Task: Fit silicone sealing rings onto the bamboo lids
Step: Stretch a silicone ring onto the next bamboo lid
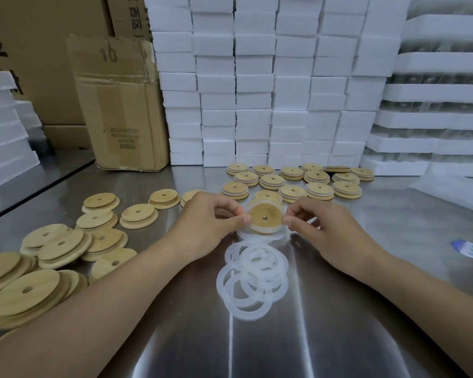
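Above the steel table I hold one round bamboo lid (265,217) with a centre hole, a translucent silicone ring (263,230) stretched around its rim. My left hand (210,222) pinches its left edge and my right hand (322,227) pinches its right edge. A loose pile of white silicone rings (253,279) lies on the table just below the lid. Bare bamboo lids (58,246) are spread at the left. Lids with rings fitted (292,181) sit in rows behind my hands.
Stacks of white foam boxes (257,85) wall off the back. A worn cardboard box (120,105) stands at the back left. Foam trays (434,118) rise on the right. A blue-labelled item (471,250) and a plastic sheet (453,192) lie at the right on the steel table (339,336).
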A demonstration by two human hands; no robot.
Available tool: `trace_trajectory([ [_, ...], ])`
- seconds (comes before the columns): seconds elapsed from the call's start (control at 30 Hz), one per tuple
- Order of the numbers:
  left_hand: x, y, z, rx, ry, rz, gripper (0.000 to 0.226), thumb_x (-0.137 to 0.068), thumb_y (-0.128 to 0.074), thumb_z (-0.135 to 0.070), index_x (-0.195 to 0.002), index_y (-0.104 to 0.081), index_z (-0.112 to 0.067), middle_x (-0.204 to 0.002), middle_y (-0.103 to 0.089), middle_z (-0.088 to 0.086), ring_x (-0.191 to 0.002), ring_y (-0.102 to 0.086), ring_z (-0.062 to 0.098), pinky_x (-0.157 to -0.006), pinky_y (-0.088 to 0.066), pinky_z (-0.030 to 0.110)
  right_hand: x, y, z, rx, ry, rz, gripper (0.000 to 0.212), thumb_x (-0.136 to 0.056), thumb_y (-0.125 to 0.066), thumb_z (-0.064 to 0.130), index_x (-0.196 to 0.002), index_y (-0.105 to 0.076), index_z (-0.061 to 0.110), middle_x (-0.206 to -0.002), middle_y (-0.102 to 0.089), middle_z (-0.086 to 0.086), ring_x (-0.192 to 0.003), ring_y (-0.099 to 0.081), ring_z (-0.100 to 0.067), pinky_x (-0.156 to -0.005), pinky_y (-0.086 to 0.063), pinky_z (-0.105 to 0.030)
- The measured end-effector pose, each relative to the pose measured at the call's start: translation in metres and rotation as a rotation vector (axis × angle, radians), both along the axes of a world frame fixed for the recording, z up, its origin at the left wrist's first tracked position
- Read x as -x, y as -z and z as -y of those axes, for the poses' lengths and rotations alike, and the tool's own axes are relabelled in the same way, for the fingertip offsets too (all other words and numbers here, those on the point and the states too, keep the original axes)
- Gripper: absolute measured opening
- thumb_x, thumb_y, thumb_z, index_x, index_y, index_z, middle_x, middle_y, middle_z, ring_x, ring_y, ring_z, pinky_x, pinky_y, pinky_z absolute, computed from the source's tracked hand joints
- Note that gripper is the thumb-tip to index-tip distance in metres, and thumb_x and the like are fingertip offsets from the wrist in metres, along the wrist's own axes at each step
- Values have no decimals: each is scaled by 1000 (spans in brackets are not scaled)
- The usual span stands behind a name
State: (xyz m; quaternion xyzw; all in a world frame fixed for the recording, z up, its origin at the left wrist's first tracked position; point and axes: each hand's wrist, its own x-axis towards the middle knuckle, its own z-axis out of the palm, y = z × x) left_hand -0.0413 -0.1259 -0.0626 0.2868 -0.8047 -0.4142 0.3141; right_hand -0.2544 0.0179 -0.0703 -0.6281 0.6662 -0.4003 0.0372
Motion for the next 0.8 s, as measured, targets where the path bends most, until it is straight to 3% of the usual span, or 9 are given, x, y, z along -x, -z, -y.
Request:
trace_trajectory([
  [0.27, 4, 2, -2, 72, 14, -41, 11, -90, -86, -20, -86, -78, -14, -84, -81, -2, -86, -77, 16, -88, -62, 39, -3, -1, 1, 18, -7, 109, 12, -99, -72, 23, -87, -71, 24, -82, -72, 7, -76, -66, -7, -69, -53, -20],
  [0.47, 2, 0, -3, 103, 36, -49, 11, -91, -85, -22, -89, -75, -18, -87, -80, -1, -87, -77, 17, -85, -64, 35, -1, -4, 0, 28, -38, 206, 11, -98, -74, 24, -88, -73, 20, -84, -73, 1, -80, -70, -20, -71, -55, -21],
  [0.57, 2, 0, -6, 111, 38, -56, 11, -92, -85, -21, -89, -74, -19, -88, -79, -2, -86, -77, 20, -84, -65, 40, -2, -5, -2, 30, -32, 189, 11, -98, -74, 25, -88, -73, 19, -86, -72, 2, -82, -70, -21, -73, -57, -31],
  [0.8, 8, -1, -10, 147, 38, -100, 16, -92, -82, -13, -89, -72, -24, -92, -78, -14, -91, -77, 5, -80, -57, 18, -8, -7, -4, 45, -28, 102, 10, -98, -72, 22, -89, -71, 22, -91, -72, 8, -91, -69, -9, -75, -57, -30],
])
